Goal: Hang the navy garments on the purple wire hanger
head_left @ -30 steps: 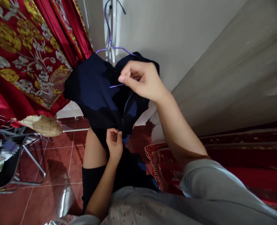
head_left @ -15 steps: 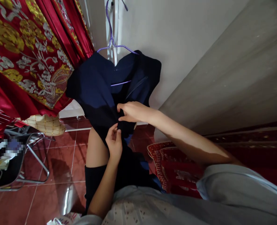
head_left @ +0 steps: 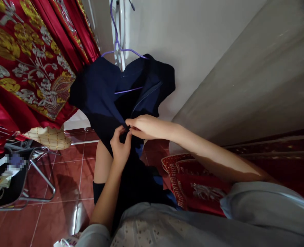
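Observation:
A dark navy garment (head_left: 90, 92) with an open V-shaped front hangs on a purple hanger (head_left: 131, 50). At the lower end of that opening, my left hand (head_left: 121, 147) pinches the front edge between thumb and fingers. My right hand (head_left: 144, 127) meets it there from the right, its thumb and forefinger closed on the same dark cloth. The fingertips of both hands nearly touch. Any button or fastener between them is too small and dark to make out. The lower part of the garment drapes down over my lap.
Red cloth with gold and silver embroidery (head_left: 36, 58) hangs at the left. Below it stands a folding chair (head_left: 25, 171) with items on its seat. A grey-white wall (head_left: 193, 41) rises behind the hanger. Red beaded fabric (head_left: 182, 178) lies at the right, above red floor tiles (head_left: 64, 178).
My left hand has moved up and slightly left to meet my right hand. The right fingers have closed into a tighter pinch on the garment's front edge. The view has shifted a little.

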Motion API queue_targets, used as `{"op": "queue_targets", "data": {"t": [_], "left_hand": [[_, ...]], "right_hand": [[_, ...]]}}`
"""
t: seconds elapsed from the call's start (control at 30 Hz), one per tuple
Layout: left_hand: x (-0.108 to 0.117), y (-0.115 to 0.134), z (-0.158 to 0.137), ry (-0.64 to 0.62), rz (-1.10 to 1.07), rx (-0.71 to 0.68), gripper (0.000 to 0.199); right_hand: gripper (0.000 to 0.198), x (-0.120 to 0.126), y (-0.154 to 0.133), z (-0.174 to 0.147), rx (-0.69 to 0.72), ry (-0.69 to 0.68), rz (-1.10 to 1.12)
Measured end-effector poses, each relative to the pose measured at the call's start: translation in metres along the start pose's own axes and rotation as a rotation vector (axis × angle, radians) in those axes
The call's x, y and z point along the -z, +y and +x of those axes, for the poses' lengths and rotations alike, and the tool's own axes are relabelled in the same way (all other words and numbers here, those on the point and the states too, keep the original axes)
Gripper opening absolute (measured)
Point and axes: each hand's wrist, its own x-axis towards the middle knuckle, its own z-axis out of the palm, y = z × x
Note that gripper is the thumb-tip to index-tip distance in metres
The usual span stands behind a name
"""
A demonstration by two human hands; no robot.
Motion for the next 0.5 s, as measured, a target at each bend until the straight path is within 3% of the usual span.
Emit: {"op": "queue_targets", "data": {"t": [0.1, 0.23, 0.5], "left_hand": [[-0.002, 0.0, 0.01, 0.017, 0.052, 0.021, 0.014], [-0.004, -0.002, 0.009, 0.027, 0.03, 0.056, 0.021], [-0.001, 0.002, 0.014, 0.01, -0.015, 0.08, 0.019]], "right_hand": [[0.008, -0.007, 0.006, 0.001, -0.004, 0.092, -0.033], [0.011, -0.019, 0.019, 0.004, 0.032, 0.231, 0.019], [0.018, -0.029, 0.036, 0.005, 0.059, 0.309, 0.097]]}}
